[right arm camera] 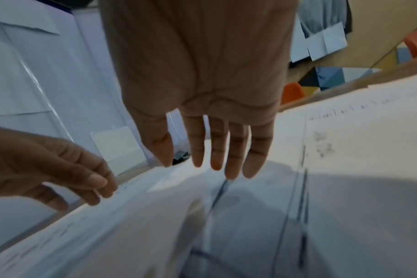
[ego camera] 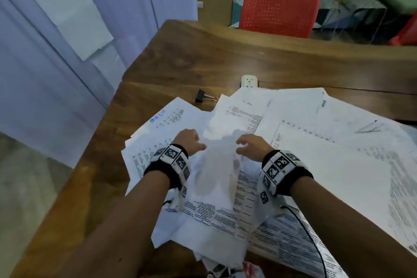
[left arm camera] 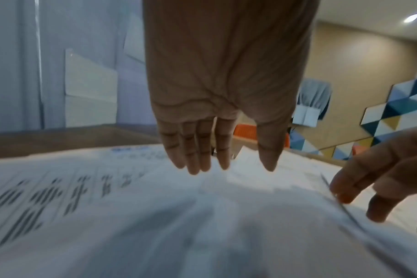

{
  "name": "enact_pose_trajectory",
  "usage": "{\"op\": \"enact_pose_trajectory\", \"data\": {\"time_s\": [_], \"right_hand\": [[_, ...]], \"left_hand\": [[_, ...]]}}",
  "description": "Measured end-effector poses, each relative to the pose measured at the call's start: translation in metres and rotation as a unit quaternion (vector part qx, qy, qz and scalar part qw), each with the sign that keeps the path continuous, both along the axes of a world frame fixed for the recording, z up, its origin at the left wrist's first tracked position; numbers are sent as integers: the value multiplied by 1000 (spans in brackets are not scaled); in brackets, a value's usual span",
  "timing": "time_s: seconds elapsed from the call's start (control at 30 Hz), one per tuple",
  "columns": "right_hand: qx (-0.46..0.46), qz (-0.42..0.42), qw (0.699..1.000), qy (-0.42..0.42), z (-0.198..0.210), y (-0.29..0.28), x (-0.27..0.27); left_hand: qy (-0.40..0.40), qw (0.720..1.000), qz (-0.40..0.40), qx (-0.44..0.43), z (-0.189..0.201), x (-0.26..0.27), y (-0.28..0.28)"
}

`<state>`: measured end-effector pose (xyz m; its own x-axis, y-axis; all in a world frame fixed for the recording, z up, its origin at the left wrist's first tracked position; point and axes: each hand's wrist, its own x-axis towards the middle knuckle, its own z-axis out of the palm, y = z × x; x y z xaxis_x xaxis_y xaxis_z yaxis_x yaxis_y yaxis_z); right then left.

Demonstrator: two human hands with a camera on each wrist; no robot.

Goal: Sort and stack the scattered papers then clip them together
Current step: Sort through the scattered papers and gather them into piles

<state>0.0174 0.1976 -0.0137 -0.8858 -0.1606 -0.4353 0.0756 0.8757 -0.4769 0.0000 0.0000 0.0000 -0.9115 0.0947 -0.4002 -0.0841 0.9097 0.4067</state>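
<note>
Several printed white papers (ego camera: 316, 153) lie scattered and overlapping across the wooden table (ego camera: 203, 56). A black binder clip (ego camera: 204, 96) rests on bare wood just beyond the pile. My left hand (ego camera: 189, 140) and right hand (ego camera: 250, 144) hover side by side over the middle of the pile, flanking a blurred top sheet (ego camera: 216, 165). In the left wrist view my left hand (left arm camera: 226, 167) shows straight fingers above the paper. In the right wrist view my right hand (right arm camera: 202, 169) is likewise spread, fingertips close to the sheet. Neither hand grips anything.
A white power socket (ego camera: 249, 81) is set into the table behind the papers. A red chair (ego camera: 277, 11) stands beyond the far edge. The table's left edge drops off near the pile. A black cable (ego camera: 311, 232) crosses the papers by my right forearm.
</note>
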Motion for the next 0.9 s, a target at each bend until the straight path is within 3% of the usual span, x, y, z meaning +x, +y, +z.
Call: {"op": "enact_pose_trajectory", "data": {"time_s": [0.17,0.27,0.5,0.67,0.77,0.9], "right_hand": [[16,-127,991,-30,-18,-11,13],[13,-207,977,-49,-26,-16,20],[10,-205,974,-100,-29,-25,19],[-88,-204,974,-35,-28,-18,25],[-111,-198,973,38,-15,-6,35],[52,-122,990,37,-9,23,58]], "left_hand": [[-85,978,81,-174,-38,6,-18],[-93,962,144,-211,-51,6,-23],[-95,962,212,-140,-39,-2,-13],[22,956,281,81,-24,3,-3],[79,947,283,129,-3,2,2],[167,946,245,130,27,-11,7]]}}
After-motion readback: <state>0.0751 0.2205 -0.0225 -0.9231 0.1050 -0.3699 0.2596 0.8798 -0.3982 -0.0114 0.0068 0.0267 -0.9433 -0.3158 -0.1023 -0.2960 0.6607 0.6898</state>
